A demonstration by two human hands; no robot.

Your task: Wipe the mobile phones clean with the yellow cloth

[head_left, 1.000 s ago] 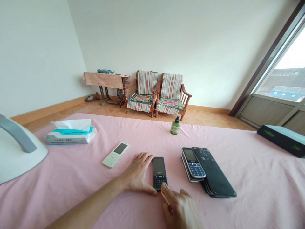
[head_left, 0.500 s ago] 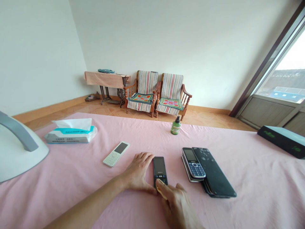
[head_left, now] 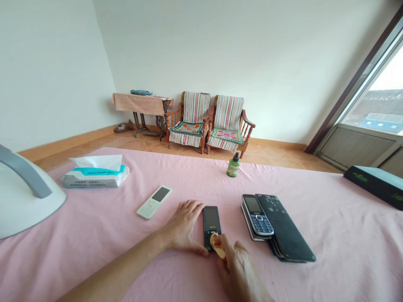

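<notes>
A black keypad phone (head_left: 211,219) lies face up on the pink cloth (head_left: 94,239) in front of me. My left hand (head_left: 181,228) rests flat on the cloth along the phone's left side, fingers stretched out, thumb against its lower end. My right hand (head_left: 239,270) comes in from below with its fingers pinched on a small yellowish piece (head_left: 217,244). That piece is pressed on the phone's keypad and hides part of it.
A white keypad phone (head_left: 155,201) and a tissue pack (head_left: 94,176) lie to the left, by a white appliance (head_left: 22,197). To the right, a blue keypad phone (head_left: 258,214) lies among stacked phones beside a black smartphone (head_left: 283,228). Behind: green spray bottle (head_left: 233,165), dark box (head_left: 374,184).
My right hand has slid forward from the phone's lower edge onto its keypad, carrying the yellowish piece. The left hand and the phone have stayed put.
</notes>
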